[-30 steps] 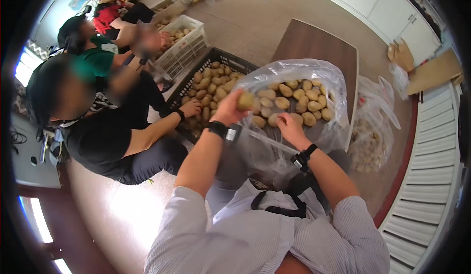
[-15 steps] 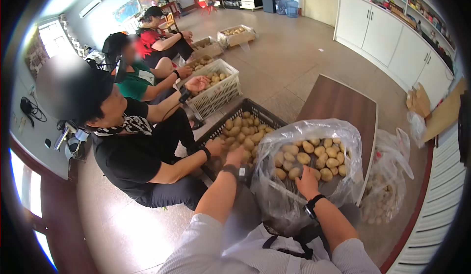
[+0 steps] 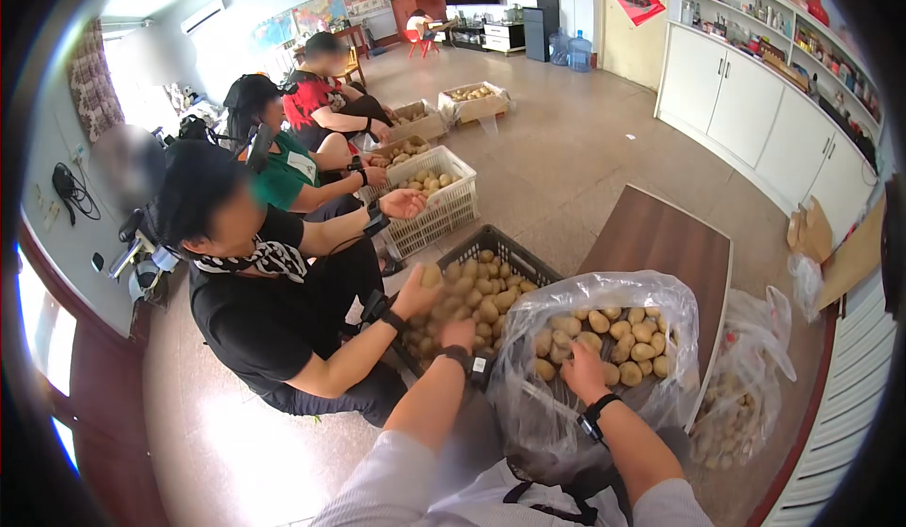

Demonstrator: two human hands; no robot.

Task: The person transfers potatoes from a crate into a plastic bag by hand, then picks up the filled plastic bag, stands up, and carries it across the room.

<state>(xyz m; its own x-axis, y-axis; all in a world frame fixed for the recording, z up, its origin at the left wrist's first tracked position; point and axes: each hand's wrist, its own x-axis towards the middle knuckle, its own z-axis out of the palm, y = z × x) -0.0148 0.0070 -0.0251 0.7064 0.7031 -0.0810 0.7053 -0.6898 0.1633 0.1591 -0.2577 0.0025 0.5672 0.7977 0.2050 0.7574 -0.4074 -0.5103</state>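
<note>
My left hand [image 3: 458,335] reaches into the dark plastic crate [image 3: 540,272] and touches the potatoes [image 3: 486,286] there; its fingers are mostly hidden and blurred. Inside a clear plastic bag [image 3: 533,404], my right hand [image 3: 585,376] has its fingers curled against a potato [image 3: 590,341], among several other potatoes [image 3: 642,351] laid close together. The bag's mouth is spread wide in front of me, beside the crate. A co-worker's hand [image 3: 415,293] holds a potato over the same crate, close to my left hand.
A brown tabletop [image 3: 661,234] lies beyond the bag. Another clear bag with potatoes [image 3: 731,414] rests on the floor at right. Several people sit along the left by a white crate [image 3: 439,220] and boxes of potatoes. White cabinets [image 3: 736,93] line the far right wall.
My view has shifted, so the scene sits lower. The co-worker's near hand has risen from the crate with a potato. My hands remain in the crate and bag, with the right slightly moved.
</note>
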